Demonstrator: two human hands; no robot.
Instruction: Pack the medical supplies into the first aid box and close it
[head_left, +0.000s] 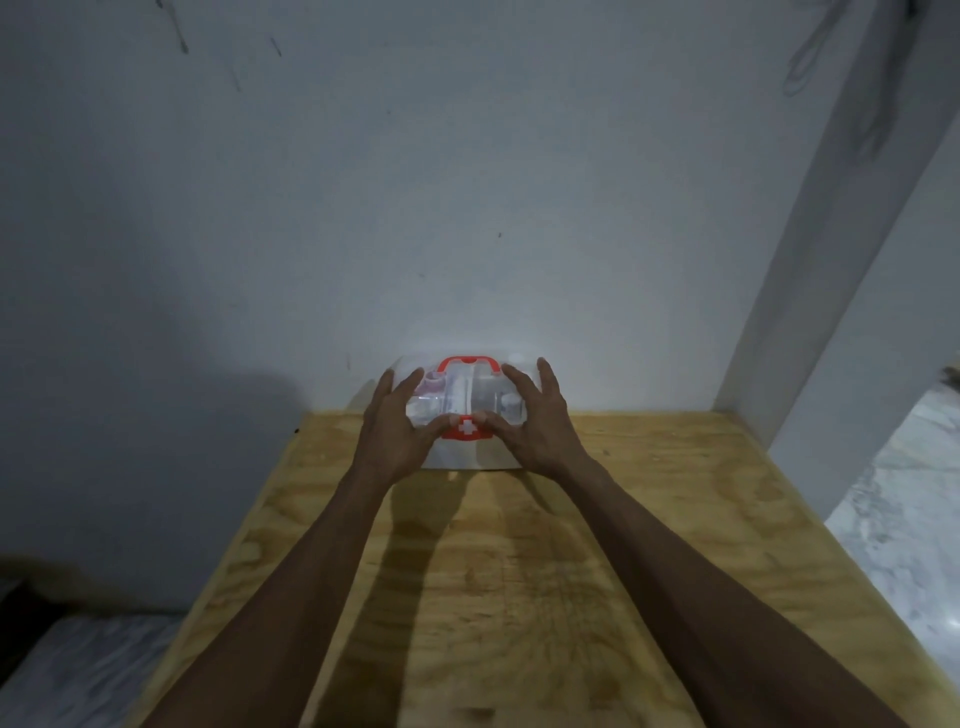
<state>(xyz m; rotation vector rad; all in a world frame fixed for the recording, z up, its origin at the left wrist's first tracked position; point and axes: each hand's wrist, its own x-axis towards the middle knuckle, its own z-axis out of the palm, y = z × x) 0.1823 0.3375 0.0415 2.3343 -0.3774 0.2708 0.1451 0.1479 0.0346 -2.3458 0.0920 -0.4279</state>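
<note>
I see the box (470, 410) at the far edge of the table (649, 545), against the wall (467, 208), lid down. My left hand (397, 428) and right hand (535, 423) clasp its sides, fingers spread over the lid, thumbs meeting at the red latch (466, 428).
</note>
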